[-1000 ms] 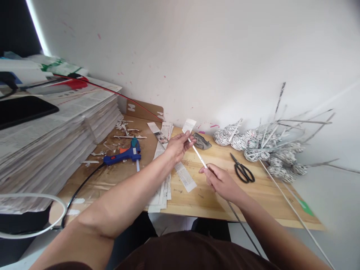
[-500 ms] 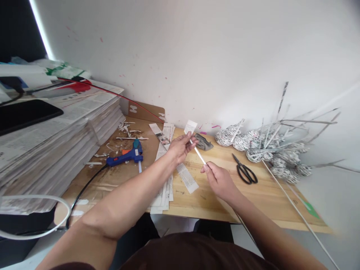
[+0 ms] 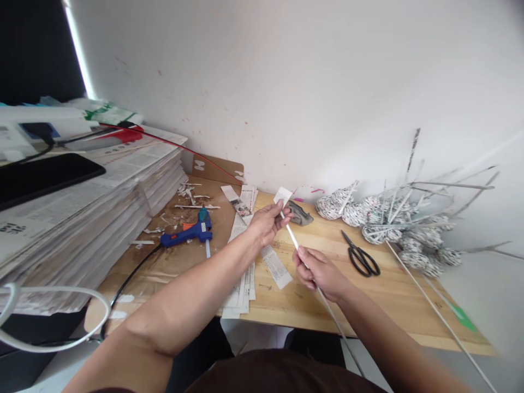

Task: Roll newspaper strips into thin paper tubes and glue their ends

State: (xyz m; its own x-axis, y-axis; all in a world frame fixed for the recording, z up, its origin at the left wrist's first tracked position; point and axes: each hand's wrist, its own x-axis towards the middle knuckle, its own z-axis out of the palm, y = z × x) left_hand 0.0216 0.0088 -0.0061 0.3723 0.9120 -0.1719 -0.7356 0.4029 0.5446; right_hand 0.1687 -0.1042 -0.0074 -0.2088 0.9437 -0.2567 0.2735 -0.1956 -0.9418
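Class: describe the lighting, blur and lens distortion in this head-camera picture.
Head view: soft even daylight, a bright strip at upper left; the newspaper stack bows with wide-angle distortion; the table smears at its right corner; left hand and right hand stay sharp.

Glue gun (image 3: 189, 233) lies left of the hands, scissors (image 3: 362, 256) right.

A home craft corner: glue gun (image 3: 189, 233), scissors (image 3: 361, 255), stacked newspapers (image 3: 82, 213) on a wooden table (image 3: 393, 295).

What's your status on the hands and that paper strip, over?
Left hand pinching paper strip at the thin rod tip. Right hand gripping rod lower down. Scissors lying right of hands, apart.
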